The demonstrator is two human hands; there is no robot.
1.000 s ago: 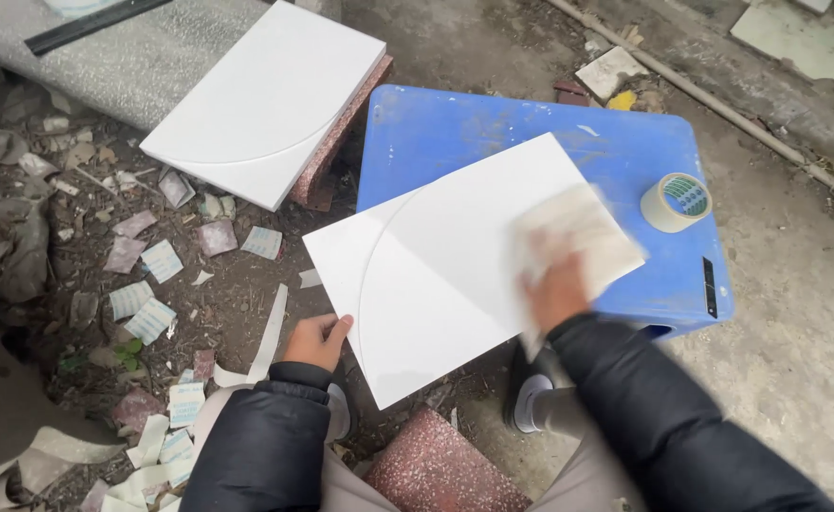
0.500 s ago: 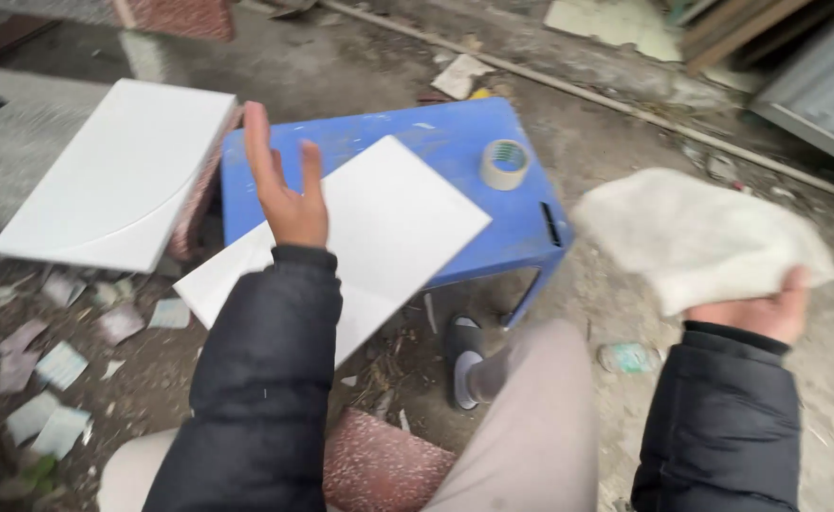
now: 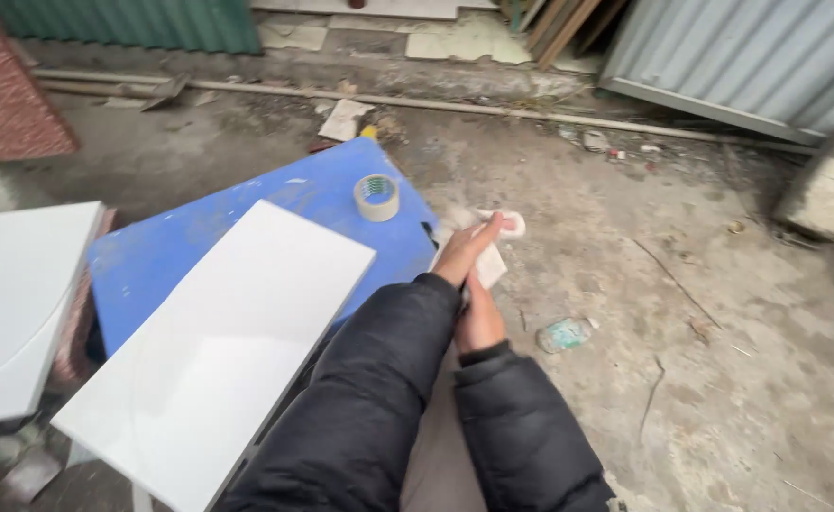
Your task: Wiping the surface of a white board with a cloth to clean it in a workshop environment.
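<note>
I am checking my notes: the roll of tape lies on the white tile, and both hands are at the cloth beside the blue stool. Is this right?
Not quite. The head view shows the roll of tape lying on the blue stool itself, beyond the white tile, not on it. The rest holds: the left hand and right hand are at the cloth beside the stool.

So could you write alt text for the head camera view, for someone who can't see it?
Both hands, the left hand above the right hand, hold a white cloth beside a blue stool carrying a large white tile and a tape roll, over littered concrete ground.
</note>
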